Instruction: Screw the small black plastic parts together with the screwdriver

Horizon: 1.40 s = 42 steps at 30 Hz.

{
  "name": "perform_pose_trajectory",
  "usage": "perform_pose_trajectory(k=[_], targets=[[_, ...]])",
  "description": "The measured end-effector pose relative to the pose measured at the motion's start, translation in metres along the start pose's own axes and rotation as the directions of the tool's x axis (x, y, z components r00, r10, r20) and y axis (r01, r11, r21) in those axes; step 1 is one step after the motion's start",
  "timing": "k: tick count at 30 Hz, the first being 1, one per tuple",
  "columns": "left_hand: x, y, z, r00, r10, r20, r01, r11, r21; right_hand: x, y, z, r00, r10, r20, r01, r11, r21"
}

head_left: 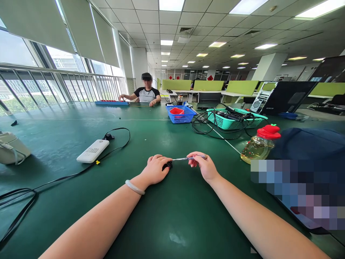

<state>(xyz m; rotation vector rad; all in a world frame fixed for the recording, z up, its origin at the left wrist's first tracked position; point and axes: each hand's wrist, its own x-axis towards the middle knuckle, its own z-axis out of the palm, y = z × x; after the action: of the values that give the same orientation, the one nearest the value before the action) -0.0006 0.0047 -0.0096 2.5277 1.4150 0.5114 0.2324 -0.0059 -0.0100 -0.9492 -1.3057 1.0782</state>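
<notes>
My right hand is closed around the handle of a slim screwdriver. The shaft lies nearly level and points left. Its tip meets a small black part at the fingers of my left hand, which is closed on that part and rests on the green table. Most of the black part is hidden under the fingers, so its kind does not show. A pale bangle circles my left wrist.
Left lies a white power bank-like box with a black cord. Ahead are a blue basket and a green basket with tangled cables. A red-capped bottle and dark cap stand right. Another person sits across the table.
</notes>
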Motion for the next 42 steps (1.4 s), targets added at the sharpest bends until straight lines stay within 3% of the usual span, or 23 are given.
perform_pose_trajectory(k=[6,13,19,26,29,37,42], targets=[[0.002,0.002,-0.003,1.0,0.025,-0.012,-0.025,0.999,-0.022,0.004,0.002,-0.004,0.994,0.046,-0.098,-0.035,0.993,0.112],[-0.001,0.004,-0.007,0.999,0.003,-0.037,-0.003,1.0,-0.006,0.003,0.001,-0.002,0.995,0.051,-0.086,-0.042,0.994,0.103],[-0.008,-0.002,-0.017,0.988,0.137,0.076,-0.133,0.989,-0.059,0.002,0.0,-0.003,0.995,0.046,-0.086,-0.035,0.992,0.119],[-0.003,-0.012,-0.015,0.986,0.148,0.07,-0.137,0.98,-0.147,0.003,0.001,-0.004,0.997,0.029,-0.071,-0.021,0.994,0.106],[-0.003,-0.009,-0.012,0.991,0.126,0.052,-0.121,0.989,-0.088,0.003,0.001,-0.005,0.997,0.03,-0.069,-0.022,0.993,0.115],[-0.008,0.007,-0.006,0.998,-0.062,0.014,0.06,0.995,0.078,0.001,0.001,-0.003,0.996,0.03,-0.085,-0.022,0.995,0.093],[-0.034,0.004,-0.017,0.998,-0.039,-0.039,0.042,0.995,0.093,0.001,0.002,-0.002,0.996,0.02,-0.09,-0.011,0.995,0.097]])
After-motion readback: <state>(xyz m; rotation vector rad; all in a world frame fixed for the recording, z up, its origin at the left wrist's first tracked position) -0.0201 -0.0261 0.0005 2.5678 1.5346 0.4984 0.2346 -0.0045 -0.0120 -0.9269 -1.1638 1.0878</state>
